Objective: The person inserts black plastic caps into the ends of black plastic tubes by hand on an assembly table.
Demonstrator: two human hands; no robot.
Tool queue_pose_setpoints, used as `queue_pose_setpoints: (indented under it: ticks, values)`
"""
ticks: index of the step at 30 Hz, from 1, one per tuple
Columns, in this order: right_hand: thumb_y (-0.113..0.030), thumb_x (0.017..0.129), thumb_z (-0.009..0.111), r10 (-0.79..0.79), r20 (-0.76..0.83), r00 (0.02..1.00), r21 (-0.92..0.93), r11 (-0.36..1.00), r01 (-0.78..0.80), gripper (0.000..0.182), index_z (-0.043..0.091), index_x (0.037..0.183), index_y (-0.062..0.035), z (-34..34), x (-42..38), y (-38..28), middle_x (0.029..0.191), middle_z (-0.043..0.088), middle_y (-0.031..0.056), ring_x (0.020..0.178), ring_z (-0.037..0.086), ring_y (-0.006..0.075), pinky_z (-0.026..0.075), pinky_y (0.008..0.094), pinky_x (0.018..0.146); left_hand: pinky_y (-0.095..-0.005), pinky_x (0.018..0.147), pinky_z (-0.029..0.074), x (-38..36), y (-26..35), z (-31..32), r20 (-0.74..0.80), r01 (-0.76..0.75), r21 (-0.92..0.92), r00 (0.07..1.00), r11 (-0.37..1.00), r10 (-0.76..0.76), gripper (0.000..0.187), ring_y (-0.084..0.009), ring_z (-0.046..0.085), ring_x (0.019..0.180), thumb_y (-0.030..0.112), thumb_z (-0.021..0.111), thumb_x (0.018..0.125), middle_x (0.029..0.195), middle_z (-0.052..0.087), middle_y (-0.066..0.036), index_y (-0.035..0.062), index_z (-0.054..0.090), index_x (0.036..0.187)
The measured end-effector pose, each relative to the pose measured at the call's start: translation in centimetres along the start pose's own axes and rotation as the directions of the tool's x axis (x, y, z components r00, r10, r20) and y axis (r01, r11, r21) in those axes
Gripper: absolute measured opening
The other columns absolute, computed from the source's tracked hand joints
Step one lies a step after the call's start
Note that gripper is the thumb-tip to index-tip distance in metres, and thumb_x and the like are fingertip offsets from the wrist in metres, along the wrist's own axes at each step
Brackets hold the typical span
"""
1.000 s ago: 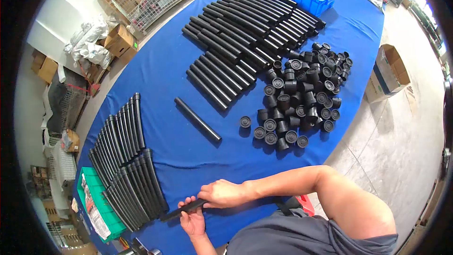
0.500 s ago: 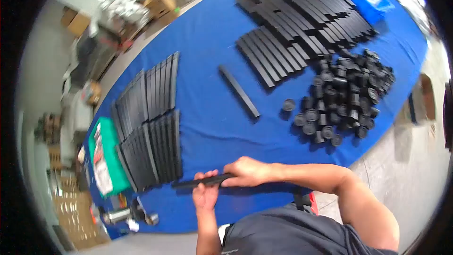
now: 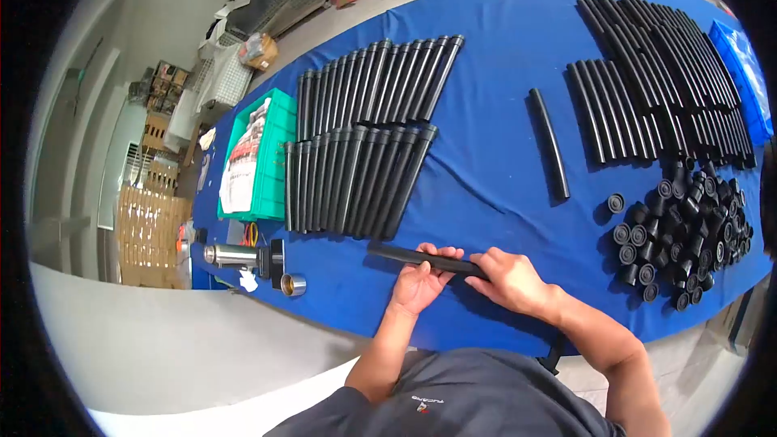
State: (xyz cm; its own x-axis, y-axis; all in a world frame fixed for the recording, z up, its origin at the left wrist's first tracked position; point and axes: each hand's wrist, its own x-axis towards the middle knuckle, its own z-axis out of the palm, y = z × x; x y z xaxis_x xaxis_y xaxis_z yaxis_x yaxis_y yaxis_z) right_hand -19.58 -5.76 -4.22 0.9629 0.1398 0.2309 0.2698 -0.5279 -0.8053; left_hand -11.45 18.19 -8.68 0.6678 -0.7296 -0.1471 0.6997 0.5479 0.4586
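Note:
A black tube (image 3: 388, 253) lies across both my hands, just above the near edge of the blue-covered table. My left hand (image 3: 417, 285) supports it from below around the middle, fingers and thumb closed about it. Its right end disappears into my right hand (image 3: 514, 282), whose fingers are wrapped over it, so I cannot see whether a cap sits there. Just beyond the tube's left end stand two rows of capped black tubes (image 3: 356, 182). A single loose tube (image 3: 549, 144) rests on the cloth farther off to the right.
Bare tubes (image 3: 623, 109) lie in rows at the far right, with a heap of black caps (image 3: 688, 235) nearer. A blue bin (image 3: 740, 73) stands behind them. At left are a green crate (image 3: 277, 154) holding cloths, a metal flask (image 3: 235, 255) and a metal cup (image 3: 293, 284).
The view has swung to the left, so the table's contents appear farther right. Both hands still grip the tube.

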Motion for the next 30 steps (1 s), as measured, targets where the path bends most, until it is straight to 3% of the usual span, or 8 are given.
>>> queue_pose_setpoints:
  ticks: [3,7,10,14,24,26,28,30]
  values:
    - [-0.025,0.088,0.074,0.432,0.525,0.733,0.312,0.704,-0.638,0.029,0.069,0.104,-0.0011,-3.5,1.8,-1.5,0.093,0.068,0.0184,0.083,0.069,0.0326,0.055,0.0430,0.065,-0.0533,0.117,0.040,0.2,0.0,0.0,0.033,0.002,0.017,0.999,1.000,-0.003,0.029,-0.0379,0.045,0.141,0.009,0.067,0.097,0.139,0.058,-0.020,0.0080,0.056,0.123]
    - [-0.025,0.088,0.074,0.069,0.022,0.997,-0.008,0.998,-0.069,0.030,0.068,0.102,0.0003,-0.8,0.2,-0.1,0.094,0.068,0.0218,0.085,0.068,0.0382,0.055,0.0463,0.071,-0.0528,0.116,0.041,0.3,0.0,0.7,-0.024,0.008,0.005,1.000,1.000,-0.008,0.028,-0.0373,0.045,0.141,0.007,0.067,0.096,0.138,0.059,-0.019,0.0082,0.056,0.122]
    - [-0.026,0.089,0.074,0.054,0.019,0.998,0.040,0.998,-0.055,0.029,0.068,0.099,0.0001,-0.6,0.3,0.2,0.090,0.068,0.0213,0.082,0.068,0.0381,0.054,0.0450,0.069,-0.0525,0.116,0.043,0.2,0.0,0.6,-0.013,0.017,0.012,1.000,1.000,-0.017,0.028,-0.0371,0.046,0.141,0.007,0.068,0.095,0.137,0.059,-0.019,0.0083,0.056,0.120]
    - [-0.031,0.092,0.071,0.397,0.466,0.791,0.299,0.771,-0.563,0.035,0.069,0.103,0.0019,-3.3,1.6,-1.1,0.077,0.068,0.0179,0.073,0.070,0.0274,0.053,0.0405,0.068,-0.0526,0.115,0.043,0.1,0.0,0.7,0.031,0.026,0.057,0.999,0.998,-0.028,0.028,-0.0372,0.047,0.140,0.007,0.069,0.095,0.137,0.059,-0.019,0.0085,0.057,0.120]
    - [-0.031,0.093,0.071,0.324,0.348,0.880,0.420,0.785,-0.455,0.040,0.070,0.115,0.0023,-2.9,1.0,1.1,0.075,0.067,0.0096,0.070,0.064,0.0151,0.051,0.0347,0.065,-0.0530,0.108,0.049,-2.5,6.0,2.1,-0.218,-0.245,0.206,0.932,0.948,0.288,0.028,-0.0348,0.059,0.126,0.024,0.060,0.101,0.129,0.064,-0.020,0.0071,0.059,0.123]
    - [-0.030,0.092,0.072,0.359,0.360,0.861,0.444,0.746,-0.497,0.040,0.071,0.114,0.0039,-3.5,1.2,0.4,0.071,0.064,0.0075,0.065,0.061,0.0124,0.049,0.0320,0.060,-0.0516,0.103,0.050,-3.8,9.0,3.4,-0.362,-0.367,0.570,0.690,0.735,0.626,0.028,-0.0325,0.062,0.120,0.021,0.067,0.097,0.127,0.065,-0.019,0.0072,0.062,0.121]
    - [-0.029,0.092,0.072,0.341,0.344,0.875,0.446,0.761,-0.472,0.039,0.071,0.113,0.0047,-3.6,1.2,0.7,0.069,0.064,0.0075,0.063,0.060,0.0115,0.049,0.0311,0.058,-0.0470,0.100,0.051,-4.1,10.1,6.5,0.027,-0.043,0.999,0.592,-0.001,0.805,0.032,-0.0307,0.062,0.118,0.017,0.076,0.089,0.128,0.065,-0.016,0.0068,0.063,0.117]
    - [-0.026,0.092,0.073,0.306,0.366,0.879,0.478,0.748,-0.460,0.037,0.071,0.113,0.0041,-2.8,0.9,1.3,0.071,0.065,0.0054,0.063,0.060,0.0109,0.049,0.0298,0.058,-0.0415,0.100,0.051,-3.7,10.3,10.8,0.350,-0.004,0.724,0.864,-0.690,0.362,0.044,-0.0307,0.062,0.115,0.016,0.084,0.077,0.128,0.063,-0.016,0.0015,0.066,0.114]
